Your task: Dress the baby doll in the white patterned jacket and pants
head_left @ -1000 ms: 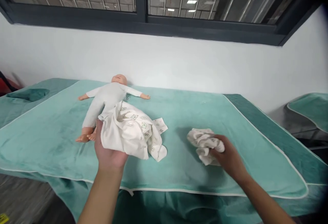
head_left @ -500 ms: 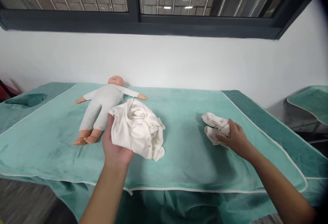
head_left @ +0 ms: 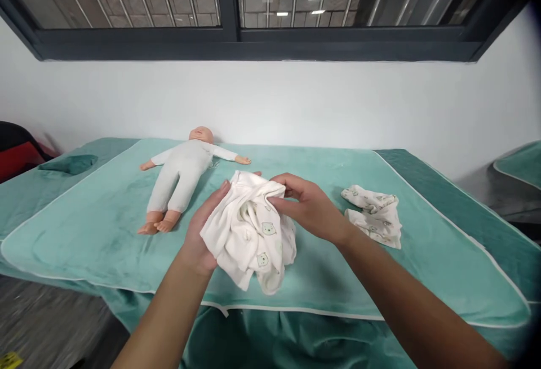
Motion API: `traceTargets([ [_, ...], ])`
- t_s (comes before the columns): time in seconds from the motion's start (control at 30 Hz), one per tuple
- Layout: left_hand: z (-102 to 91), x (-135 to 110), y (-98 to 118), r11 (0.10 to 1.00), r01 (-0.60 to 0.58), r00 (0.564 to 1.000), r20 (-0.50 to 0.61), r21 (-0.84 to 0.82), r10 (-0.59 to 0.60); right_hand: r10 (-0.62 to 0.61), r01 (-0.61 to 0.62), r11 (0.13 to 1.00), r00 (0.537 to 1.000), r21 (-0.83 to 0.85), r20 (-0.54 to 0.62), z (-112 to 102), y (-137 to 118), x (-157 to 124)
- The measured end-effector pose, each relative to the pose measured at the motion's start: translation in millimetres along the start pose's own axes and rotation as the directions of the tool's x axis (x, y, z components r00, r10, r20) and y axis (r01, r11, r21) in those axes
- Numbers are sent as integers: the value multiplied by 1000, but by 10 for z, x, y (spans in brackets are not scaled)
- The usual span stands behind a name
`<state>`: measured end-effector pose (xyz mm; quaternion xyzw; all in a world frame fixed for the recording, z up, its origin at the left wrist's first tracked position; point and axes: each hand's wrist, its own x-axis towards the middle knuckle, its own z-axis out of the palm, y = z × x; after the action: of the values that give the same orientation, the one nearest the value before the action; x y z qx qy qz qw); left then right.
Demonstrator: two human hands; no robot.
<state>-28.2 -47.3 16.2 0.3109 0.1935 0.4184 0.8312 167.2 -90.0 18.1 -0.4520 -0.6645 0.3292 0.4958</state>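
Note:
A crumpled white baby garment with printed bear faces is held up in front of me, above the green cover. My left hand supports it from the left, with part of the fingers hidden behind the cloth. My right hand pinches its upper right edge between thumb and fingers. A second piece of white baby clothing with the same print lies bunched on the cover, to the right of my right hand. The baby doll, in a white body suit, lies on its back at the left with arms spread.
A green velvety cover with white piping spreads over the bed. Behind it rise a white wall and a dark-framed barred window. A red and black object stands at the far left, and more green cloth at the far right.
My right hand has let go of the garment lying at the right and moved left to grip the one in my left hand. That held garment has come slightly nearer. The view has shifted a little.

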Motion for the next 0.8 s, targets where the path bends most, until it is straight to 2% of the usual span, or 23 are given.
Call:
traceTargets([
  [0.13, -140, -39, 126, 989, -63, 996, -55, 130, 70, 46, -50, 998, 991, -30, -126, -24, -12, 168],
  [0.23, -205, -56, 214, 952, -104, 987, -86, 286, 133, -54, 27, 994, 967, -108, -247, -97, -23, 295],
  [0.33, -160, -99, 226, 907, -78, 996, -12, 413, 91, -213, 117, 948, 924, -296, -317, -115, -94, 441],
  [0.4, -94, -134, 203, 865, -65, 996, 82, 497, 28, -217, 113, 937, 930, -329, -297, -87, -184, 511],
  [0.47, -45, -152, 184, 820, -78, 981, 192, 567, -40, -150, 94, 967, 963, -239, -226, -48, -293, 533],
  [0.5, -35, -148, 185, 810, -106, 973, 229, 577, -36, -122, 94, 983, 976, -157, -182, -33, -346, 524],
  [0.53, -36, -134, 193, 808, -159, 971, 240, 567, 22, -104, 96, 993, 984, -61, -144, -24, -392, 504],
  [0.57, -43, -111, 209, 806, -236, 966, 223, 542, 133, -89, 94, 995, 990, 39, -111, -22, -430, 477],
  [0.6, -54, -80, 228, 789, -328, 945, 185, 519, 271, -72, 82, 987, 994, 136, -78, -25, -458, 447],
  [0.63, -63, -44, 248, 752, -412, 906, 144, 514, 399, -48, 56, 972, 998, 227, -42, -34, -474, 418],
  [0.67, -68, -7, 264, 707, -469, 867, 122, 529, 484, -19, 19, 951, 1000, 308, -2, -44, -481, 393],
  [0.7, -67, 28, 271, 671, -483, 853, 129, 563, 506, 10, -24, 927, 999, 374, 39, -56, -478, 375],
  [0.73, -59, 60, 269, 648, -457, 872, 161, 609, 463, 32, -61, 903, 997, 425, 76, -68, -470, 362],
  [0.8, -32, 109, 233, 610, -334, 942, 240, 719, 233, 48, -103, 872, 991, 479, 126, -97, -448, 347],
])
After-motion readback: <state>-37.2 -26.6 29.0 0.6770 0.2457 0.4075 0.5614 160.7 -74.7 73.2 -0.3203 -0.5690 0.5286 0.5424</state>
